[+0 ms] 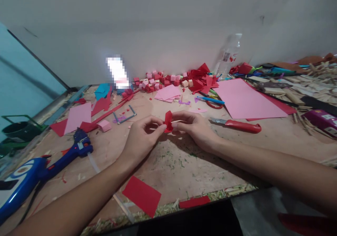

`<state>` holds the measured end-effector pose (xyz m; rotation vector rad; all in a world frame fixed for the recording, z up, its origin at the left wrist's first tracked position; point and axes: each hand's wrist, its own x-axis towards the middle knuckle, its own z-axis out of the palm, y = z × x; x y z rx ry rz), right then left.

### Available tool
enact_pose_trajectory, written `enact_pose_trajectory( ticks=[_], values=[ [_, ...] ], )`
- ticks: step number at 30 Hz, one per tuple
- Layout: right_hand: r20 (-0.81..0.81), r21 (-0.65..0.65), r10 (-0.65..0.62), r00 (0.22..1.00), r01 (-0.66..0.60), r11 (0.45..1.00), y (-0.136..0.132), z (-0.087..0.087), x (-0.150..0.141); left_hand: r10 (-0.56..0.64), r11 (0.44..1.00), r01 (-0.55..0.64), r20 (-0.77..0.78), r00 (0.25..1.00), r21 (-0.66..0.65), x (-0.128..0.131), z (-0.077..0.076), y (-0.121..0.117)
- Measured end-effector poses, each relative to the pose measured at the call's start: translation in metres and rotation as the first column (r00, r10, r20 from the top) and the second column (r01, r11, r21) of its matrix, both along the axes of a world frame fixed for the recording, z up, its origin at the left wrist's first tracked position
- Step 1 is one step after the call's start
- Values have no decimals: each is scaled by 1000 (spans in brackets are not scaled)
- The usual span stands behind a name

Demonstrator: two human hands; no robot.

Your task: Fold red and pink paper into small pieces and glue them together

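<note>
Between my two hands, just above the middle of the table, is a small folded piece of red paper [168,120]. My left hand [143,132] pinches its left side between thumb and fingers. On the other side, the thumb and fingers of my right hand [196,127] close on the same paper. Right of my right hand lies a knife with a red handle [243,125], its blade pointing at the hand. A red paper rectangle [143,195] rests at the front edge, below my left wrist. A pink paper cube [104,125] sits left of my left hand.
A blue hot glue gun [81,144] lies at the left. Small pink and red paper cubes [158,79] pile along the wall beside a lit phone [117,71] and a plastic bottle [230,53]. Pink sheets [252,99], scissors [214,104] and wood strips [310,76] occupy the right.
</note>
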<state>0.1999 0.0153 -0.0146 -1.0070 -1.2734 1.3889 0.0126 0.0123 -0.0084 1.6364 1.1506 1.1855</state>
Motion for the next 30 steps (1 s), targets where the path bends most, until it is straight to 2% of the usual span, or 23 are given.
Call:
enact_pose_trajectory(
  ticks=[5,12,18,22,30],
  values=[
    [59,82,42,997,-47,996,0,-3,0,-22,1000,23,-49,999,21,2,2,-3],
    [105,151,31,994,-46,987,-1,-6,-2,5,996,8,-145,989,88,2,4,-6],
    [134,151,33,990,-54,987,-2,-2,-2,-16,1000,15,14,1000,24,2,-1,-6],
    [172,160,9,985,-37,986,-1,-2,-1,-88,995,93,101,991,-47,3,0,-7],
    [116,160,-58,992,39,986,-1,-2,1,-123,989,130,93,988,-69,1,3,-2]
  ],
)
